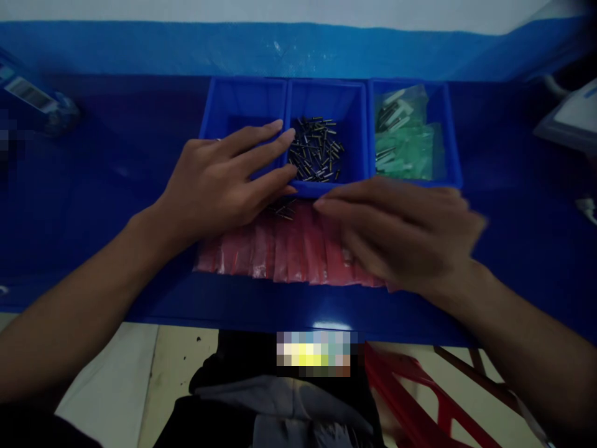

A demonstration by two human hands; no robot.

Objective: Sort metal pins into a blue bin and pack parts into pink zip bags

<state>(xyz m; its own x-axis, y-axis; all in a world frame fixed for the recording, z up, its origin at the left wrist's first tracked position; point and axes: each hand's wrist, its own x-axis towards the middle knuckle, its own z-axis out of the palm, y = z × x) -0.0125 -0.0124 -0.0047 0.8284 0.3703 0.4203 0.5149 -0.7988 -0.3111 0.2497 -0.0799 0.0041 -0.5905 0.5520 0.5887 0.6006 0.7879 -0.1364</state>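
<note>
Grip: left hand open, fingers apart, empty, reaching over the rim of the middle blue bin; its fingertips stop just beside the loose metal pins. Right hand blurred, fingers together, over the red plastic packets; whether it pinches one, I cannot tell. A few stray pins lie on the packets just below the bin. Packets overlap in a row on my side of the bins, probably to keep them compact and within reach. Green plastic bags sit in the right bin. Bins abut along the far side of the blue bench, seemingly to keep every compartment one short reach away.
</note>
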